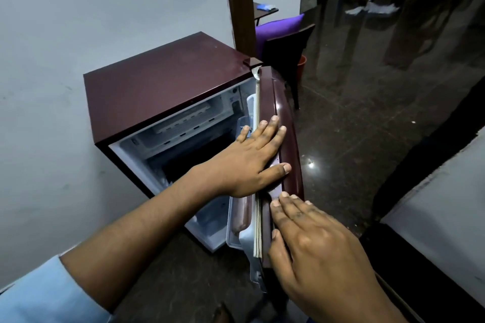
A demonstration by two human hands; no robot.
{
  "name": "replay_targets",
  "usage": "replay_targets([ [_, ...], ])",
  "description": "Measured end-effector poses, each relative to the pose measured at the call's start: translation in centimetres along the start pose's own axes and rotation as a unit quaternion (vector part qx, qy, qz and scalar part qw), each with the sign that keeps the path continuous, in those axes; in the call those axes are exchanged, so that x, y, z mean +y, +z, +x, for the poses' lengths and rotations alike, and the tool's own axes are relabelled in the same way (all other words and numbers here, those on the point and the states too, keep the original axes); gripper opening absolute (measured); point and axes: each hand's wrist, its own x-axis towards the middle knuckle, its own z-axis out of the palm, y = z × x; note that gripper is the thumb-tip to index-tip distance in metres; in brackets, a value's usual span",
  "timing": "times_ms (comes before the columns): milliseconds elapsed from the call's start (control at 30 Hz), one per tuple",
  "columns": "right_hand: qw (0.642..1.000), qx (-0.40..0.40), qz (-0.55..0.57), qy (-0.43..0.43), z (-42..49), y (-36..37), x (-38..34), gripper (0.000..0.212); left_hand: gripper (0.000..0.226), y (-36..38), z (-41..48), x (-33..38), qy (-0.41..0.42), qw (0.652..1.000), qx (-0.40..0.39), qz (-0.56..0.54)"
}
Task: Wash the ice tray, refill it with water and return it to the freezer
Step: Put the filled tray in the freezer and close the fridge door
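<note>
A small maroon fridge stands against the white wall with its door swung open towards me. The freezer compartment at the top is white, and I cannot make out an ice tray in it. My left hand lies flat on the door's upper edge, fingers spread, thumb on the outer face. My right hand rests lower on the same edge with its fingertips touching the door. Neither hand holds anything. A clear door shelf shows inside the door.
A dark chair with a purple cushion stands just behind the fridge beside a brown door frame. An orange bucket sits by the chair. Dark glossy floor stretches right. A white surface lies at the right.
</note>
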Motion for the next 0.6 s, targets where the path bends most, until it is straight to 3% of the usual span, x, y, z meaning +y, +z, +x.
replay_targets([
  [600,0.984,-0.027,-0.052,-0.169,6.5,5.7,-7.9,0.055,0.056,-0.2,-6.0,-9.3,-0.14,0.99,-0.017,-0.02],
])
